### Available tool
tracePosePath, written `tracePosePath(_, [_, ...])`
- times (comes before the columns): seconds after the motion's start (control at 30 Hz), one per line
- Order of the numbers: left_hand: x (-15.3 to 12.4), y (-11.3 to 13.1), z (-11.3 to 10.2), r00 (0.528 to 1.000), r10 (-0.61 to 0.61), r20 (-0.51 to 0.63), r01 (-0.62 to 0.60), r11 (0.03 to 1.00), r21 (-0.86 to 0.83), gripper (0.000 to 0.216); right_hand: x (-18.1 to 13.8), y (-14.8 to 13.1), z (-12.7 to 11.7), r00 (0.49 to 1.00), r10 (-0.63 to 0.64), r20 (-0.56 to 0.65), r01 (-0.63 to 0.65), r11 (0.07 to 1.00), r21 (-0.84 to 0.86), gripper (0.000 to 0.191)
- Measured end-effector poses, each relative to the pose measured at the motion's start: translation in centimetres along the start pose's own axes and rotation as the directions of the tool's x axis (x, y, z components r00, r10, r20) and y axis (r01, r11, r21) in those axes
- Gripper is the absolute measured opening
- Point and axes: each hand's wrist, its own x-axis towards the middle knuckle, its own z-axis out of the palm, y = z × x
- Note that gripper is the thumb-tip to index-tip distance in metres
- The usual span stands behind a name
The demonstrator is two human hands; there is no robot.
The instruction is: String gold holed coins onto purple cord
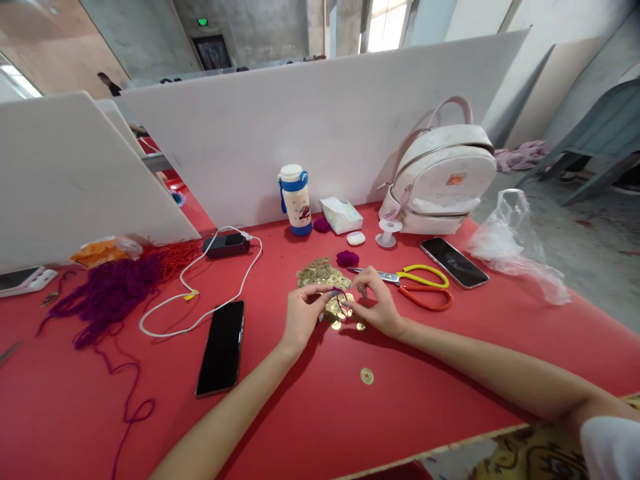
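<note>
My left hand (303, 313) pinches a short purple cord (342, 299) between thumb and fingertips. On the other side of the cord, my right hand (377, 303) has thumb and index finger closed together on it, with the other fingers curled. The cord bends in a small loop between them. Under and behind both hands lies a pile of brass-coloured coins (320, 272) with holes in the middle. One single coin (367, 376) lies apart, nearer the table's front edge. Scissors (423, 283) with yellow and orange handles rest just beyond my right hand.
On the red table (290, 427) stand a bottle (296, 200), a spool (388, 235) and a white backpack (443, 177). A black phone (221, 348), white cable (173, 333) and purple yarn (117, 287) lie left. Another phone (454, 262) and a plastic bag (515, 243) lie right.
</note>
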Motion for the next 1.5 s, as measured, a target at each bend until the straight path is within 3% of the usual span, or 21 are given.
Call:
tracePosePath(0.1, [0.2, -0.4, -0.1, 0.999, -0.028, -0.037, 0.027, 0.999, -0.031, 0.027, -0.2, -0.2, -0.2, 0.998, -0.046, 0.049, 0.047, 0.998, -0.031, 0.009])
tracePosePath(0.27, [0.2, -0.7, -0.3, 0.998, -0.036, -0.041, 0.033, 0.996, -0.080, 0.029, -0.3, -0.4, 0.1, 0.987, 0.114, 0.115, -0.107, 0.992, -0.062, 0.021])
tracePosePath(0.47, [-0.4, 0.1, 0.3, 0.999, -0.042, -0.004, 0.042, 0.995, -0.089, 0.023, -0.3, -0.7, 1.0, 0.938, 0.236, 0.253, -0.286, 0.941, 0.181, 0.033])
tracePosePath(0.6, [-0.9, 0.4, 0.6, 0.998, -0.046, 0.045, 0.049, 0.997, -0.064, 0.023, -0.4, -0.5, 1.1, 0.933, 0.199, 0.300, -0.277, 0.929, 0.247, 0.032])
tracePosePath(0.73, [-1.4, 0.4, 0.7, 0.994, -0.003, 0.109, 0.004, 1.000, -0.014, 0.016, -0.4, 0.1, 1.0, 0.930, 0.180, 0.320, -0.252, 0.947, 0.200, 0.036])
tracePosePath(1.13, [-2.1, 1.2, 1.0, 0.977, 0.133, 0.166, -0.138, 0.990, 0.024, 0.009, 0.2, 0.6, 0.5, 0.929, 0.101, 0.356, -0.157, 0.979, 0.133, 0.043])
tracePosePath(1.33, [-1.5, 0.8, 0.7, 0.987, 0.109, 0.118, -0.117, 0.991, 0.063, 0.009, 0.4, 1.0, 0.8, 0.919, 0.170, 0.356, -0.209, 0.975, 0.075, 0.041])
tracePosePath(1.5, [0.2, 0.0, -0.3, 0.986, 0.152, 0.072, -0.161, 0.976, 0.146, 0.006, 0.3, 0.7, 0.6, 0.893, 0.272, 0.360, -0.286, 0.958, -0.014, 0.027])
